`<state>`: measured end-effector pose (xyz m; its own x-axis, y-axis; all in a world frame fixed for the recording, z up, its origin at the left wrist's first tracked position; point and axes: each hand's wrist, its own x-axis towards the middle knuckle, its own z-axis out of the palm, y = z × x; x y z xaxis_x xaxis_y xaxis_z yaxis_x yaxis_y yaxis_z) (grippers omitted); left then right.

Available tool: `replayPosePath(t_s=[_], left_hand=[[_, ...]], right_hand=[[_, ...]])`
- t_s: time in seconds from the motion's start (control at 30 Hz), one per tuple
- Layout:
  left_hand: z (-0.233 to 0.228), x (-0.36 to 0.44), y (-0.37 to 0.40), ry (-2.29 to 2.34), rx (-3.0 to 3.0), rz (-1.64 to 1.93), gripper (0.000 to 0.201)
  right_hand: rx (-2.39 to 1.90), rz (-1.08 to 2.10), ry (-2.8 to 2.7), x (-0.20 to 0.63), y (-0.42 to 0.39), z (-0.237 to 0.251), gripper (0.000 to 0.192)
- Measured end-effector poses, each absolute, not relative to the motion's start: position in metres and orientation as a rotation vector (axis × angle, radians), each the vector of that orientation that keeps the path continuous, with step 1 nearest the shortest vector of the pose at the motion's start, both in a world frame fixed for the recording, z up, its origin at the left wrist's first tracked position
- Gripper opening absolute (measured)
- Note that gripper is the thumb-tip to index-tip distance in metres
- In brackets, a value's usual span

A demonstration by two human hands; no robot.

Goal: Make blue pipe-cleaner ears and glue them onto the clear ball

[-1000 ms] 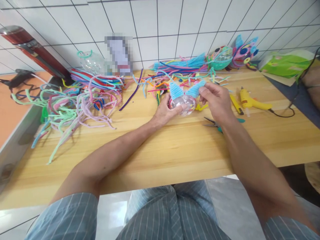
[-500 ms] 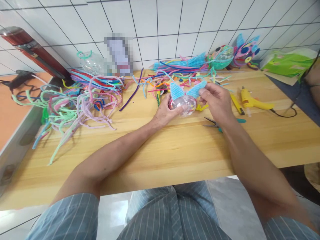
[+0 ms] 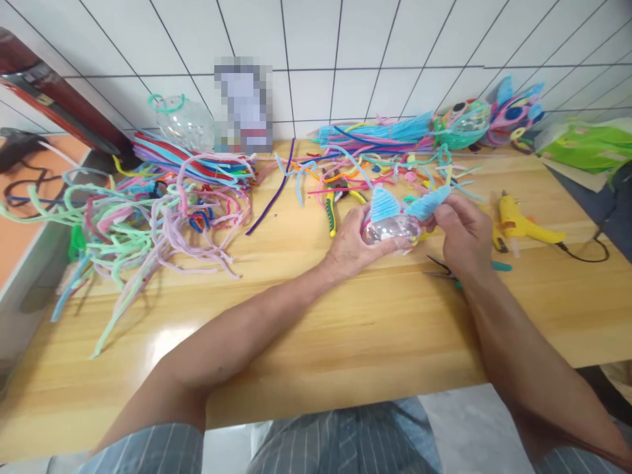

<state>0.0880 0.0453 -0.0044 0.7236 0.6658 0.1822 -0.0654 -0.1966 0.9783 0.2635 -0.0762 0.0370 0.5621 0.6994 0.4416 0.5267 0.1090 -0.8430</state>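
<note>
My left hand is wrapped round a clear plastic ornament, its thumb across the front. Two light blue ears of folded pipe cleaner stand up from the ornament: a left ear and a right ear that leans outward. With thumb and fingertips, my right hand pinches the right ear near its outer edge. Just behind the ornament lie yellow-and-green pliers. Partly hidden by my right wrist, long-nosed pliers rest on the wooden table.
Loose pipe cleaners are heaped at left. Bundled pipe cleaners lie along the tiled wall, beside decorated clear ornaments. A yellow glue gun with a cord lies at right, near a green packet. A tall dark red cylinder leans at left.
My view has shifted, so the table's contents sit lower and mostly farther right. My right fingers have slid from the right ear's tip down toward its outer edge. My left hand keeps its hold.
</note>
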Motion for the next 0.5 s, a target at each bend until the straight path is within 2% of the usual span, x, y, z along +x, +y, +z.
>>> replayPosePath(t_s=[0.23,0.5], left_hand=[[-0.0045,0.0862,0.0466,0.486,1.645,0.676,0.083],[0.0001,0.0860,0.0470,0.404,1.604,0.692,0.087]], right_hand=[[-1.469,0.134,-1.035,0.2689,-0.0772,0.0286,0.034],[-1.431,0.184,-1.052,0.2639,-0.0733,0.0289,0.042]])
